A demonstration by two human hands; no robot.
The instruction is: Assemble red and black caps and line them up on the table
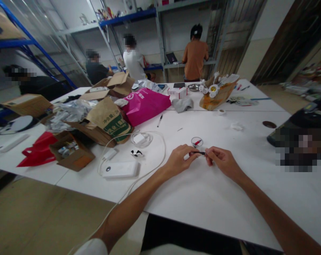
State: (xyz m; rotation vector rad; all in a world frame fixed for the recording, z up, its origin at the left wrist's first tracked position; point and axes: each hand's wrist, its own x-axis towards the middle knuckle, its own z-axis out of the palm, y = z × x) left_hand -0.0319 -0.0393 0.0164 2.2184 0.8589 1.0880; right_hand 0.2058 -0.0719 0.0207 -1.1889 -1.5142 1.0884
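Observation:
Over the white table (216, 198), both hands meet at a small, thin dark object (201, 153) held level between them. My left hand (179, 158) pinches its left end between thumb and fingers. At the other end, the fingertips of my right hand (221, 159) are closed on it. What exactly the object is stays too small to tell. Just beyond the hands lies a small round clear item with a red piece (197, 142) in it. A white power bank (121, 169) and a coiled white cable (141, 139) with an adapter lie left of my left hand.
A pink bag (147, 104), a paper bag (109, 118), a small open carton (73, 156) and a red bag (39, 150) crowd the left side. A pen (160, 120) lies mid-table. A dark backpack (295, 127) stands right. Several people are in the background.

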